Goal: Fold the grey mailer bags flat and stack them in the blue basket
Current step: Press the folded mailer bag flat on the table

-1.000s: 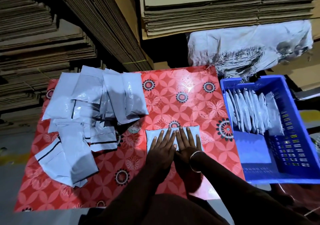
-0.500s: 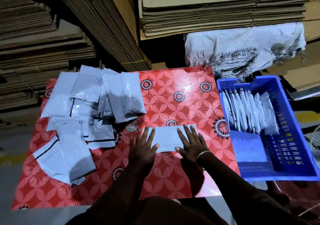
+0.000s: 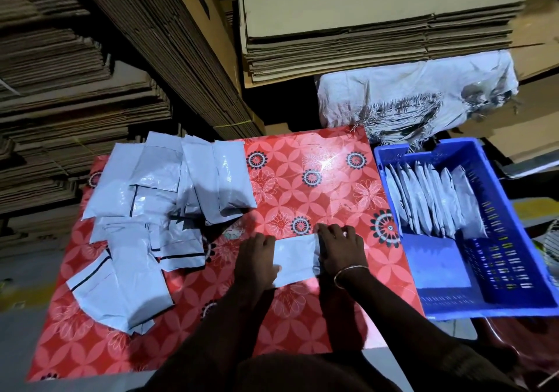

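Note:
A folded grey mailer bag [image 3: 295, 258] lies on the red flowered table cover [image 3: 317, 186] near the front middle. My left hand [image 3: 257, 260] grips its left end with curled fingers. My right hand [image 3: 340, 248], with a bangle on the wrist, grips its right end, which bends up under the fingers. A loose pile of unfolded grey mailer bags [image 3: 151, 219] covers the table's left side. The blue basket [image 3: 514, 273] stands at the right, with several folded bags [image 3: 432, 201] standing on edge in its far half.
Tall stacks of flat cardboard [image 3: 363, 28] rise behind and to the left of the table. A crumpled white woven sack [image 3: 417, 101] lies behind the basket. The basket's near half shows its bare blue floor.
My hands first pressed flat side by side on the bag, then slid apart to its ends. Now both have closed in and curled round the ends, and the bag looks shorter.

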Available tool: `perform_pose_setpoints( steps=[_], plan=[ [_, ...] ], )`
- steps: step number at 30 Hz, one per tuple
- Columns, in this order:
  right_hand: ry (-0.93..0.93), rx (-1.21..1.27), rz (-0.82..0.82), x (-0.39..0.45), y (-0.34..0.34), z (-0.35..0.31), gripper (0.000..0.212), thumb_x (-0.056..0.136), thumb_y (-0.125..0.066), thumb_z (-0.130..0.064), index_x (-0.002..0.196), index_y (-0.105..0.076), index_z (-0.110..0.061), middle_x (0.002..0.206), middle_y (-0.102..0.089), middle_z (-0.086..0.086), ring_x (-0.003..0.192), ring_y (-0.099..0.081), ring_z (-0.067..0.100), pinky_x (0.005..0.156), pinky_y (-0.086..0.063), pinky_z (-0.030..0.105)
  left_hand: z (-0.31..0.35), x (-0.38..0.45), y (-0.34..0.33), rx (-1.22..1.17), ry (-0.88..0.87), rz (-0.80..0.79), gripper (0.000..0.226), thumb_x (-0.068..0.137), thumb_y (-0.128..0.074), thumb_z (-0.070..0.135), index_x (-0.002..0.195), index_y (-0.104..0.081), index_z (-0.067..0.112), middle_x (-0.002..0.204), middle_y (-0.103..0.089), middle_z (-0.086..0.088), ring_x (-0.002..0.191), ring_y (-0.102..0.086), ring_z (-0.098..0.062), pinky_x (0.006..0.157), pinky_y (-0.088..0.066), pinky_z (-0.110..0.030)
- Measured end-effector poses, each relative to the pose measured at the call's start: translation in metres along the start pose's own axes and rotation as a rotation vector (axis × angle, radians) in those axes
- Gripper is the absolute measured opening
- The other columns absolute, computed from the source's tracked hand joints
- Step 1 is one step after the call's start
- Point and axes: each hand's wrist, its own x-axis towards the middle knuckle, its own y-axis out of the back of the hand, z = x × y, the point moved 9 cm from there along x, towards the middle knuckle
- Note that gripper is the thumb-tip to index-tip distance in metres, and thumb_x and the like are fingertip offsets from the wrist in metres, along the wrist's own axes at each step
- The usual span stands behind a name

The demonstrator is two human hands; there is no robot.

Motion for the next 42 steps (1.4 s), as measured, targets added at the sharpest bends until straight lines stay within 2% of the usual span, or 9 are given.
perform_pose_setpoints(
  steps=[7, 12, 19, 23, 27, 30, 33, 38, 42],
  plan=[
    [0.025, -0.114, 0.234, -0.006, 0.040, 0.008, 0.061, 0.056, -0.082, -0.043, 0.105, -0.061, -0.012, 0.101, -0.057, 0.011, 0.095, -0.045, 0.034, 0.080, -0.035, 0.046, 0.008, -0.003, 0.041, -0.085, -0.090, 0.223, 0.035, 0.069, -0.084, 0.033, 0.089, -0.059, 0.021, 0.087, -0.061, 0.001, 0.087, -0.059, -0.029, 0.079, -0.044, -0.040],
    [0.105, -0.087, 0.569, -0.011, 0.092, 0.005, 0.030, 0.083, -0.039, -0.035, 0.093, -0.058, -0.013, 0.088, -0.056, 0.010, 0.083, -0.050, 0.034, 0.069, -0.037, 0.043, 0.016, -0.005, 0.081, -0.088, -0.154, 0.508, 0.026, 0.074, -0.061, 0.007, 0.098, -0.059, 0.017, 0.089, -0.055, -0.002, 0.086, -0.052, -0.030, 0.084, -0.042, -0.045],
    [0.051, -0.064, 0.155, -0.018, -0.001, 0.032, 0.034, 0.079, -0.066, -0.028, 0.111, -0.058, -0.020, 0.115, -0.054, 0.007, 0.103, -0.055, 0.034, 0.075, -0.046, 0.044, 0.027, -0.017, -0.009, -0.079, -0.165, 0.099, 0.041, 0.075, -0.064, 0.030, 0.115, -0.060, 0.022, 0.118, -0.059, 0.002, 0.108, -0.059, -0.023, 0.091, -0.047, -0.039],
    [0.062, 0.000, 0.286, -0.033, 0.008, 0.032, 0.033, 0.080, -0.058, -0.032, 0.108, -0.060, -0.013, 0.105, -0.055, 0.008, 0.095, -0.053, 0.032, 0.077, -0.041, 0.042, 0.033, -0.023, -0.006, -0.139, -0.134, 0.183, 0.052, 0.084, -0.053, 0.037, 0.132, -0.056, 0.017, 0.141, -0.055, -0.003, 0.130, -0.054, -0.025, 0.105, -0.043, -0.042],
    [0.239, 0.165, 0.433, -0.023, 0.032, 0.007, 0.031, 0.098, -0.052, -0.026, 0.123, -0.058, -0.008, 0.120, -0.055, 0.012, 0.113, -0.052, 0.034, 0.096, -0.043, 0.043, 0.051, -0.013, 0.002, -0.296, -0.136, 0.153, 0.068, 0.101, -0.030, 0.046, 0.164, -0.013, 0.025, 0.171, -0.015, 0.003, 0.156, -0.017, -0.015, 0.125, -0.022, -0.039],
    [0.247, 0.171, 0.263, 0.004, 0.018, -0.008, 0.059, 0.103, -0.041, -0.033, 0.157, -0.031, -0.012, 0.163, -0.029, 0.010, 0.153, -0.019, 0.031, 0.123, -0.019, 0.046, 0.069, 0.006, -0.004, -0.410, -0.186, 0.029, 0.062, 0.106, -0.015, 0.052, 0.163, 0.004, 0.036, 0.171, 0.010, 0.012, 0.156, 0.013, -0.008, 0.128, 0.003, -0.036],
    [0.160, 0.049, 0.039, 0.021, -0.016, -0.007, 0.072, 0.096, -0.011, -0.048, 0.162, -0.007, -0.020, 0.170, 0.003, -0.001, 0.154, 0.018, 0.021, 0.124, 0.006, 0.049, 0.074, 0.023, -0.027, -0.497, -0.126, -0.196, 0.059, 0.109, -0.019, 0.052, 0.163, 0.001, 0.037, 0.169, 0.014, 0.017, 0.153, 0.020, -0.006, 0.127, 0.008, -0.044],
    [0.122, -0.004, -0.058, 0.027, -0.036, -0.003, 0.080, 0.085, 0.005, -0.054, 0.160, 0.011, -0.028, 0.166, 0.023, -0.009, 0.151, 0.029, 0.020, 0.122, 0.014, 0.052, 0.073, 0.029, -0.039, -0.484, -0.111, -0.242, 0.060, 0.107, -0.015, 0.055, 0.162, 0.001, 0.038, 0.168, 0.011, 0.021, 0.155, 0.015, -0.005, 0.127, 0.010, -0.042],
    [0.108, 0.006, -0.074, 0.031, -0.041, -0.002, 0.080, 0.084, 0.000, -0.053, 0.160, 0.013, -0.030, 0.165, 0.026, -0.008, 0.150, 0.031, 0.021, 0.120, 0.015, 0.053, 0.071, 0.021, -0.040, -0.353, -0.157, -0.063, 0.066, 0.101, 0.001, 0.058, 0.163, 0.000, 0.036, 0.169, 0.014, 0.016, 0.155, 0.019, -0.008, 0.127, 0.004, -0.046]
  ],
)
